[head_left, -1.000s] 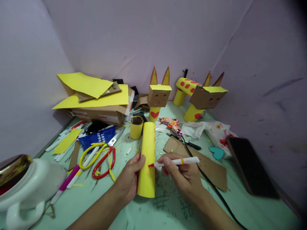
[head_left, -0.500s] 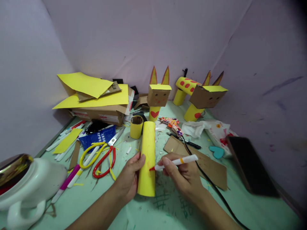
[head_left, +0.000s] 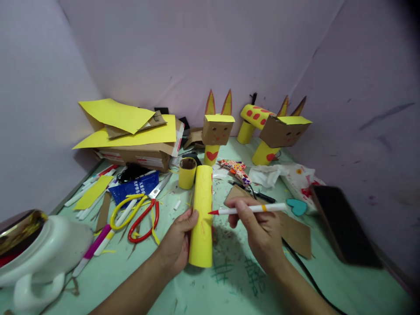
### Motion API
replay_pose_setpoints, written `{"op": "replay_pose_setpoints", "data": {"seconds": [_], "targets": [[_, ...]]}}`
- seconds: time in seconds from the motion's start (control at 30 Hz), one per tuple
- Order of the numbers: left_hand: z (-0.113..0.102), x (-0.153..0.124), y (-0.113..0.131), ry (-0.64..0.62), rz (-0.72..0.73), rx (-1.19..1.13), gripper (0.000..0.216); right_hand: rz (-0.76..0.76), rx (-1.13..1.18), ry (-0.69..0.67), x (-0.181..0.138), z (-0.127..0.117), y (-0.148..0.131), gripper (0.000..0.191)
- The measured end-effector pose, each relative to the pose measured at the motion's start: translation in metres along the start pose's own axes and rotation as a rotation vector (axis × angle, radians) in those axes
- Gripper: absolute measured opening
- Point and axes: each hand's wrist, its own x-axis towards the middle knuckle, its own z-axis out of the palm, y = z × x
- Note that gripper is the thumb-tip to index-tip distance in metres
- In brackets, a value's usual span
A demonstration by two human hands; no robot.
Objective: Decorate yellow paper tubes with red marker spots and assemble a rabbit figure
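A yellow paper-covered tube (head_left: 202,227) is held in my left hand (head_left: 177,238), thumb on its left side and fingers behind it. Faint outlines show on its front, and red marks run along its right edge. My right hand (head_left: 259,232) grips a white felt-tip pen (head_left: 256,209) with an orange band; its red tip points left at the tube's right side. Whether the tip touches the paper I cannot tell. Behind the tube stand a short yellow tube (head_left: 187,176) and a cardboard animal figure (head_left: 216,131) with a red heart. A second figure (head_left: 282,131) with red spots stands at the right.
Scissors (head_left: 142,214), a blue packet (head_left: 134,188) and several pens lie left. Yellow sheets (head_left: 114,116) rest on a cardboard box (head_left: 138,158) at the back. A phone (head_left: 343,225), cardboard piece (head_left: 297,232), patterned glue gun (head_left: 238,169) and black cable (head_left: 305,271) are right. A white mug (head_left: 62,245) stands front left.
My right hand has moved slightly up and right with the pen, which now lies flatter with its tip higher at the tube's right side. My left hand and the tube have barely moved.
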Motion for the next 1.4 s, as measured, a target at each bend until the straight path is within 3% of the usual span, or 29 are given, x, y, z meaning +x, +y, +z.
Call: {"op": "replay_pose_setpoints", "data": {"seconds": [0.13,0.23,0.43,0.67,0.97,1.4], "targets": [[0.0,0.0,0.001,-0.02,-0.007,-0.008,0.017,0.099,0.14,-0.045,-0.005,-0.005,0.01,0.017],[0.0,-0.001,0.001,-0.029,-0.014,-0.006,0.017,0.119,0.249,0.002,-0.015,-0.011,0.019,0.017],[0.002,-0.001,0.001,0.008,-0.016,-0.003,0.016,0.216,0.202,-0.102,-0.026,-0.014,0.023,0.019],[0.002,-0.002,0.003,-0.001,-0.033,-0.01,0.015,0.302,0.357,-0.069,-0.024,-0.011,0.026,0.023],[0.0,0.0,0.0,0.011,-0.029,0.008,0.022,0.333,0.291,-0.077,-0.024,-0.01,0.025,0.025],[0.001,0.0,0.001,0.03,-0.039,-0.001,0.023,0.267,0.147,-0.13,-0.025,-0.013,0.022,0.024]]}}
